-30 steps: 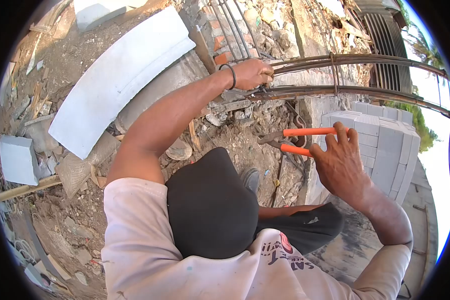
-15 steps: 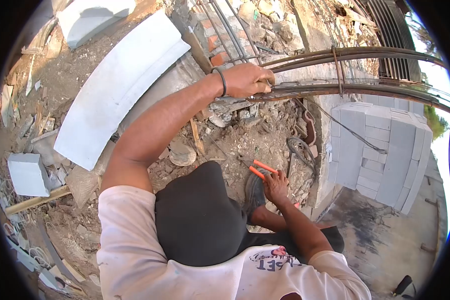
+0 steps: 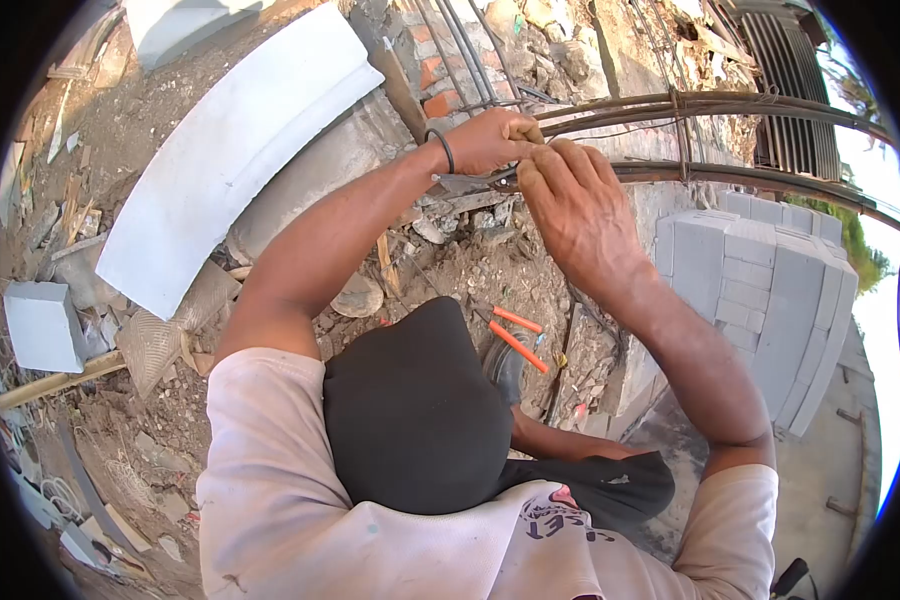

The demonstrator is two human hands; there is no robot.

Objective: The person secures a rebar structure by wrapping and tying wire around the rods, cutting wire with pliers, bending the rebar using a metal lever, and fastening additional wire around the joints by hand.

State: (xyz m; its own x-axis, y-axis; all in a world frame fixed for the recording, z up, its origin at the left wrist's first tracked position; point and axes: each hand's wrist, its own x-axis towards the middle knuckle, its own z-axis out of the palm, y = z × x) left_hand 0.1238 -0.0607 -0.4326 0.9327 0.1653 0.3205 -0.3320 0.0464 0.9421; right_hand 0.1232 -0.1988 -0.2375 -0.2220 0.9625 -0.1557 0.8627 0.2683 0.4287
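Rods (image 3: 760, 180), long and rust-brown, run in two bands from both hands to the right edge, with a thin crossbar (image 3: 683, 140) joining the bands. Below them lies rubble-strewn ground (image 3: 460, 265), where the person works, knees bent, in a pale shirt (image 3: 390, 550) and black shorts (image 3: 410, 410). To the right, well apart from the left hand, rises a stack of grey blocks (image 3: 755, 285), partly behind the right forearm. At upper left a long white slab (image 3: 240, 160) lies aslant, and a dark corrugated sheet (image 3: 795, 95) stands behind the rods at upper right. Near the left edge sits a white block (image 3: 45, 325), much smaller than the slab. Left hand (image 3: 490, 140) and right hand (image 3: 580, 205) meet at the near end of the rods, fingertips touching or almost so. The left fingers are curled in at the rod ends; the right fingers are bent and close together, tips turned down. Whether either set pinches a wire cannot be told, since the hands cover the spot. A shoe (image 3: 510, 375) shows beyond the knee, and pliers (image 3: 518, 340) with orange handles lie right by it, one handle overlapping it in view. Smallest is a black band (image 3: 440, 150) around the left wrist.
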